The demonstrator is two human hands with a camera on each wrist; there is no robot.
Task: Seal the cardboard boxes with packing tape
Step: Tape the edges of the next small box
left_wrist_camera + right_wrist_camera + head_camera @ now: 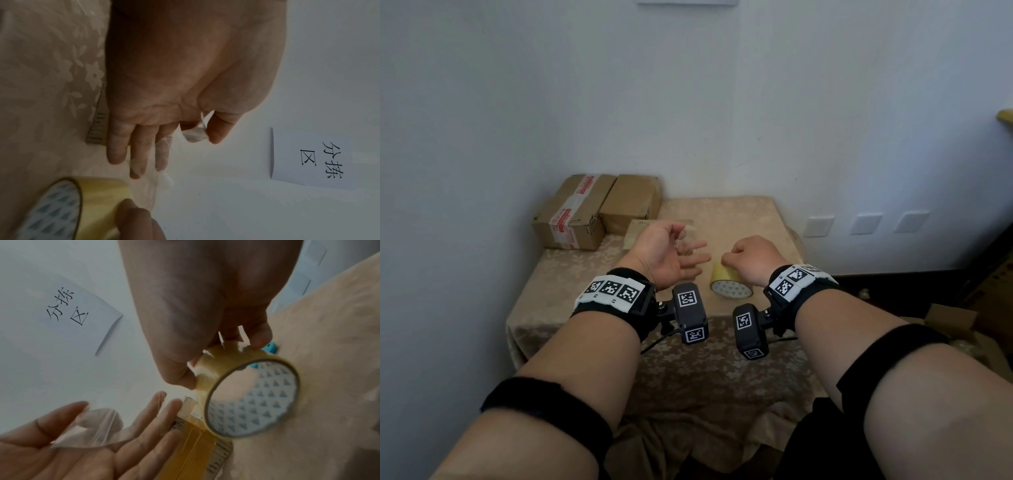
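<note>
My right hand (pixel 750 257) grips the top of a yellowish packing tape roll (pixel 729 286) that stands on edge on the table; the right wrist view shows its fingers (pixel 261 337) pinching the roll (pixel 226 360). My left hand (pixel 674 253) is palm up to the left of it. Its thumb and forefinger pinch a loose piece of clear tape (pixel 194 134), which curls across the palm (pixel 98 426). A small flat box (pixel 195 444) with yellowish tape along it lies just beyond both hands. Two larger cardboard boxes (pixel 571 216) (pixel 630 202) sit at the table's back left.
The table (pixel 722 212) wears a beige flowered cloth and stands against a white wall. A paper sign (pixel 320 159) hangs on that wall. Something small and blue (pixel 271 346) lies behind the roll. More cardboard (pixel 948 318) lies on the floor to the right.
</note>
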